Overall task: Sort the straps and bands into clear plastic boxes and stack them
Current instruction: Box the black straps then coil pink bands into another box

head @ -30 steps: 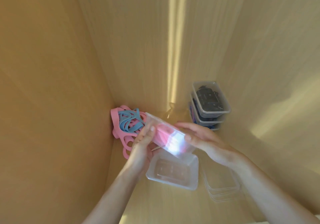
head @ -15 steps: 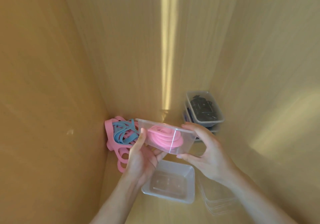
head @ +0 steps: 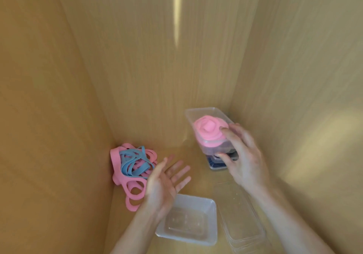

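One empty clear box (head: 188, 219); one pile of bands (head: 131, 167). Right hand (head: 243, 155) grips the pink-filled box (head: 208, 128) atop the stack; left hand (head: 165, 185) spread wide, palm up, holding nothing.

The right hand (head: 243, 155) grips a clear box (head: 200, 116) with a coiled pink band (head: 209, 132) inside, on top of the stacked boxes (head: 218, 164) at the far right. The left hand (head: 165, 183) hovers with the palm up and the fingers spread, near a heap of pink and blue bands (head: 132, 165) in the left corner. An empty box (head: 188, 220) stands near, with clear lids (head: 241, 220) to its right.
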Demonstrator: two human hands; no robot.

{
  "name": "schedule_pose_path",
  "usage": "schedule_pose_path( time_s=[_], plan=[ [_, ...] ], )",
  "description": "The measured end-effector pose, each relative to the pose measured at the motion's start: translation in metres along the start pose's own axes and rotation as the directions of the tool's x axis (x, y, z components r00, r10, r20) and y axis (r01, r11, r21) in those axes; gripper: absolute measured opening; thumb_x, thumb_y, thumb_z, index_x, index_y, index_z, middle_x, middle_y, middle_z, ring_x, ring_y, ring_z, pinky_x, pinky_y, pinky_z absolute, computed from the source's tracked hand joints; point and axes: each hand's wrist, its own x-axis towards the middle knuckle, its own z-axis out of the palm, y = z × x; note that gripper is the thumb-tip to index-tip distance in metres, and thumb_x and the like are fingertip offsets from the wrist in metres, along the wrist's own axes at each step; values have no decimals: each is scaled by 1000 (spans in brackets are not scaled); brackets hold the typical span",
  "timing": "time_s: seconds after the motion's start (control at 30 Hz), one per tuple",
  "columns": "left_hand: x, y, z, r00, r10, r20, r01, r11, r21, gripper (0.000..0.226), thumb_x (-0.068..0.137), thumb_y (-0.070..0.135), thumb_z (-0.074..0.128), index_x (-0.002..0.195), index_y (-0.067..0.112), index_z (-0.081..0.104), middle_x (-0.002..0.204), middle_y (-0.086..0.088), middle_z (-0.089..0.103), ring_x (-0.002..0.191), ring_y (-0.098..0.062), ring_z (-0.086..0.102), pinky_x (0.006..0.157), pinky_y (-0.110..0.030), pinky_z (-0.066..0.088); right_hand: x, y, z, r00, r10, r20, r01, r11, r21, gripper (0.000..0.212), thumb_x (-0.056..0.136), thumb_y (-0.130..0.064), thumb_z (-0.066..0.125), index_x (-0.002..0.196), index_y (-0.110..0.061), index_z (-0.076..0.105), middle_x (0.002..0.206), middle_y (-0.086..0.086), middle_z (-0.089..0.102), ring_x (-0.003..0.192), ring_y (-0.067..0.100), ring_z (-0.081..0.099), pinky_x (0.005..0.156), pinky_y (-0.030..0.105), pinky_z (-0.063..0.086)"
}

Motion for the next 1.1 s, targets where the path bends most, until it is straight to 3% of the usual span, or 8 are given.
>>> schedule_pose_path(
  time_s=[0.1,0.3,0.4,0.53,0.73,0.9,1.0,1.1],
  plan=[
    [-1,-5,-13,1000,-5,-15,6,1000,29,42,99,30,46,135,12,59,129,-18,68,113,-35,69,90,-48,54,9,21,5,994,99,-37,-102,992,-74,66,68,6,88,128,-10,67,137,16,55,135,36,49,99,42,51],
    [0,-8,-29,999,-1,-33,3,998,60,53,81,28,57,131,11,63,125,-14,70,109,-30,71,80,-39,56,19,46,21,977,205,-53,-210,969,-130,66,64,12,87,124,-10,68,135,15,57,136,41,48,101,49,50],
    [-2,-6,-34,999,2,-45,0,999,43,49,83,25,56,129,11,64,124,-13,71,104,-27,72,84,-40,53,18,55,27,982,182,-42,-187,968,-170,64,65,12,85,123,-8,68,133,14,59,137,43,46,106,52,47],
    [-5,-5,-48,992,2,-126,-1,1000,13,36,97,15,45,128,10,63,123,-14,71,103,-29,69,87,-41,50,14,64,27,986,165,-35,-169,956,-242,60,71,10,80,126,-7,65,138,11,58,141,41,38,116,44,36],
    [-9,-5,-68,947,1,-320,5,1000,17,29,98,8,43,116,11,66,105,-7,75,89,-23,67,77,-35,50,12,63,28,993,110,-32,-115,934,-340,50,78,5,69,127,-2,63,142,16,55,141,42,34,117,50,34],
    [-9,-11,-96,857,88,-508,-18,990,140,22,94,3,46,99,12,66,92,-4,68,79,-17,62,66,-29,44,2,45,29,989,108,-98,-132,951,-280,60,78,2,52,138,-3,51,146,19,45,137,42,34,116,50,30],
    [-11,-16,-113,723,266,-637,7,920,392,19,93,0,50,101,10,65,96,-7,70,81,-19,60,71,-30,46,-8,22,30,981,65,-185,-93,984,-152,55,77,-4,48,132,-3,54,137,16,48,123,37,44,104,46,36],
    [-13,-22,-123,588,434,-683,48,824,565,24,90,-6,58,113,1,55,102,-11,64,77,-16,57,66,-22,45,-22,-1,38,986,35,-163,-36,999,-8,45,79,-2,49,123,-3,61,127,13,53,116,33,49,103,40,40]
  ],
)
